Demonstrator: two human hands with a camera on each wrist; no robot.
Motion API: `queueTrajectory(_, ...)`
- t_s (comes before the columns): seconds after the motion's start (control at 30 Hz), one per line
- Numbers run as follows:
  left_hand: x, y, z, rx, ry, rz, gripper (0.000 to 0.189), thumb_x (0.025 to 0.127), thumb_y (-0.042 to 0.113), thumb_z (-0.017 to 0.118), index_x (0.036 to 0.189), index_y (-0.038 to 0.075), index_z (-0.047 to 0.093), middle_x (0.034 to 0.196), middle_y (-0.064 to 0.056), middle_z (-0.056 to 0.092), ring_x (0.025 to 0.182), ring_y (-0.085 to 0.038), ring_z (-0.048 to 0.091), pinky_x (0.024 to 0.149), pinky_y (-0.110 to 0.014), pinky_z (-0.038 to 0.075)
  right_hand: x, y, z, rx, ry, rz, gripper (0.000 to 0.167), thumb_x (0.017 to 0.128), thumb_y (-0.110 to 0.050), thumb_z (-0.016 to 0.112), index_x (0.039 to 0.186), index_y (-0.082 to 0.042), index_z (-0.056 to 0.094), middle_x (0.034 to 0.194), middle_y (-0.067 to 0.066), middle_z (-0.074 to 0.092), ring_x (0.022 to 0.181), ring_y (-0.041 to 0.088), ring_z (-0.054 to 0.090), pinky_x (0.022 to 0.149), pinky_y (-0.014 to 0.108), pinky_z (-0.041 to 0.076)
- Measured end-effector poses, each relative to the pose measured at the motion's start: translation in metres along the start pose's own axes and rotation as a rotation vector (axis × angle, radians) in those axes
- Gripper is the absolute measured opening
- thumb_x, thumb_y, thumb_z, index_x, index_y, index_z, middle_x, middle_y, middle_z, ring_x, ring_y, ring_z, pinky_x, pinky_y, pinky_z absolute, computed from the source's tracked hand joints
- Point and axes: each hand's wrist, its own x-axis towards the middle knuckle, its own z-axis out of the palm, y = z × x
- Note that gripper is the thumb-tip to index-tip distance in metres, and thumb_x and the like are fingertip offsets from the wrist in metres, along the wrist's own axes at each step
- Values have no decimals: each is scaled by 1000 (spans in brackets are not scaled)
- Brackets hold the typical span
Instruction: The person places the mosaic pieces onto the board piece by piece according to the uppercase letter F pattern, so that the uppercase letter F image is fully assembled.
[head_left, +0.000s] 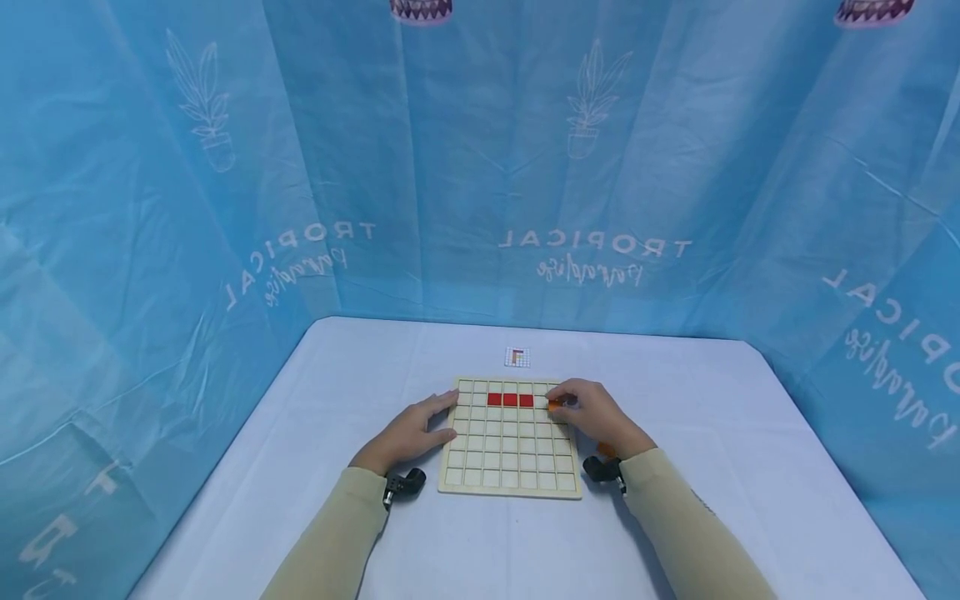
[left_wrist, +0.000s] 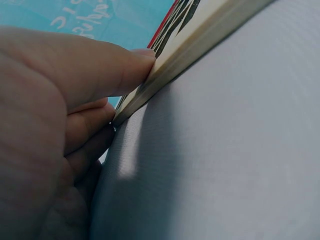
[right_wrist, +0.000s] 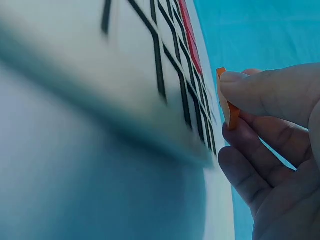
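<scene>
A pale board with a square grid (head_left: 491, 460) lies flat on the table, and three red tiles (head_left: 510, 400) sit side by side in its second row from the far edge. My left hand (head_left: 408, 431) rests along the board's left edge, thumb and fingertips touching it. Over the far right part of the board, my right hand (head_left: 600, 412) pinches an orange tile (right_wrist: 231, 107) between thumb and fingers. In the right wrist view that tile stands on edge, raised off the board's surface.
Beyond the board lies a small card (head_left: 517, 357) printed with a coloured grid pattern. More orange (head_left: 606, 450) shows on the table beside the right wrist, partly hidden by it. A white cloth (head_left: 360, 358) covers the table, with blue printed curtains (head_left: 480, 167) around it.
</scene>
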Motion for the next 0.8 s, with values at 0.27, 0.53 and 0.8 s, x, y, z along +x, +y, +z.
queueTrajectory(0.27,1,0,-1,-2,-4,-8,74,101,31,75,164,14,41,167,0,37,156,-27,26,125,-47,24,12,-26,25,19,-47,-139,21,96,-6,79,118,-7,79,116,-1,72,105,17,66,97,41,56)
queueTrajectory(0.53,0,-1,0,0,-18,-13,74,101,33,75,164,17,40,168,2,35,156,-26,25,124,-47,25,28,-42,48,10,-102,-189,23,97,-11,80,120,-11,79,117,-4,71,108,14,66,96,37,56)
queueTrajectory(0.8,1,-3,-2,-13,-24,-10,74,101,34,74,165,18,39,168,3,34,156,-25,25,125,-48,25,37,-55,62,-15,-127,-208,26,97,-9,80,122,-9,77,119,-1,72,108,14,66,96,37,55)
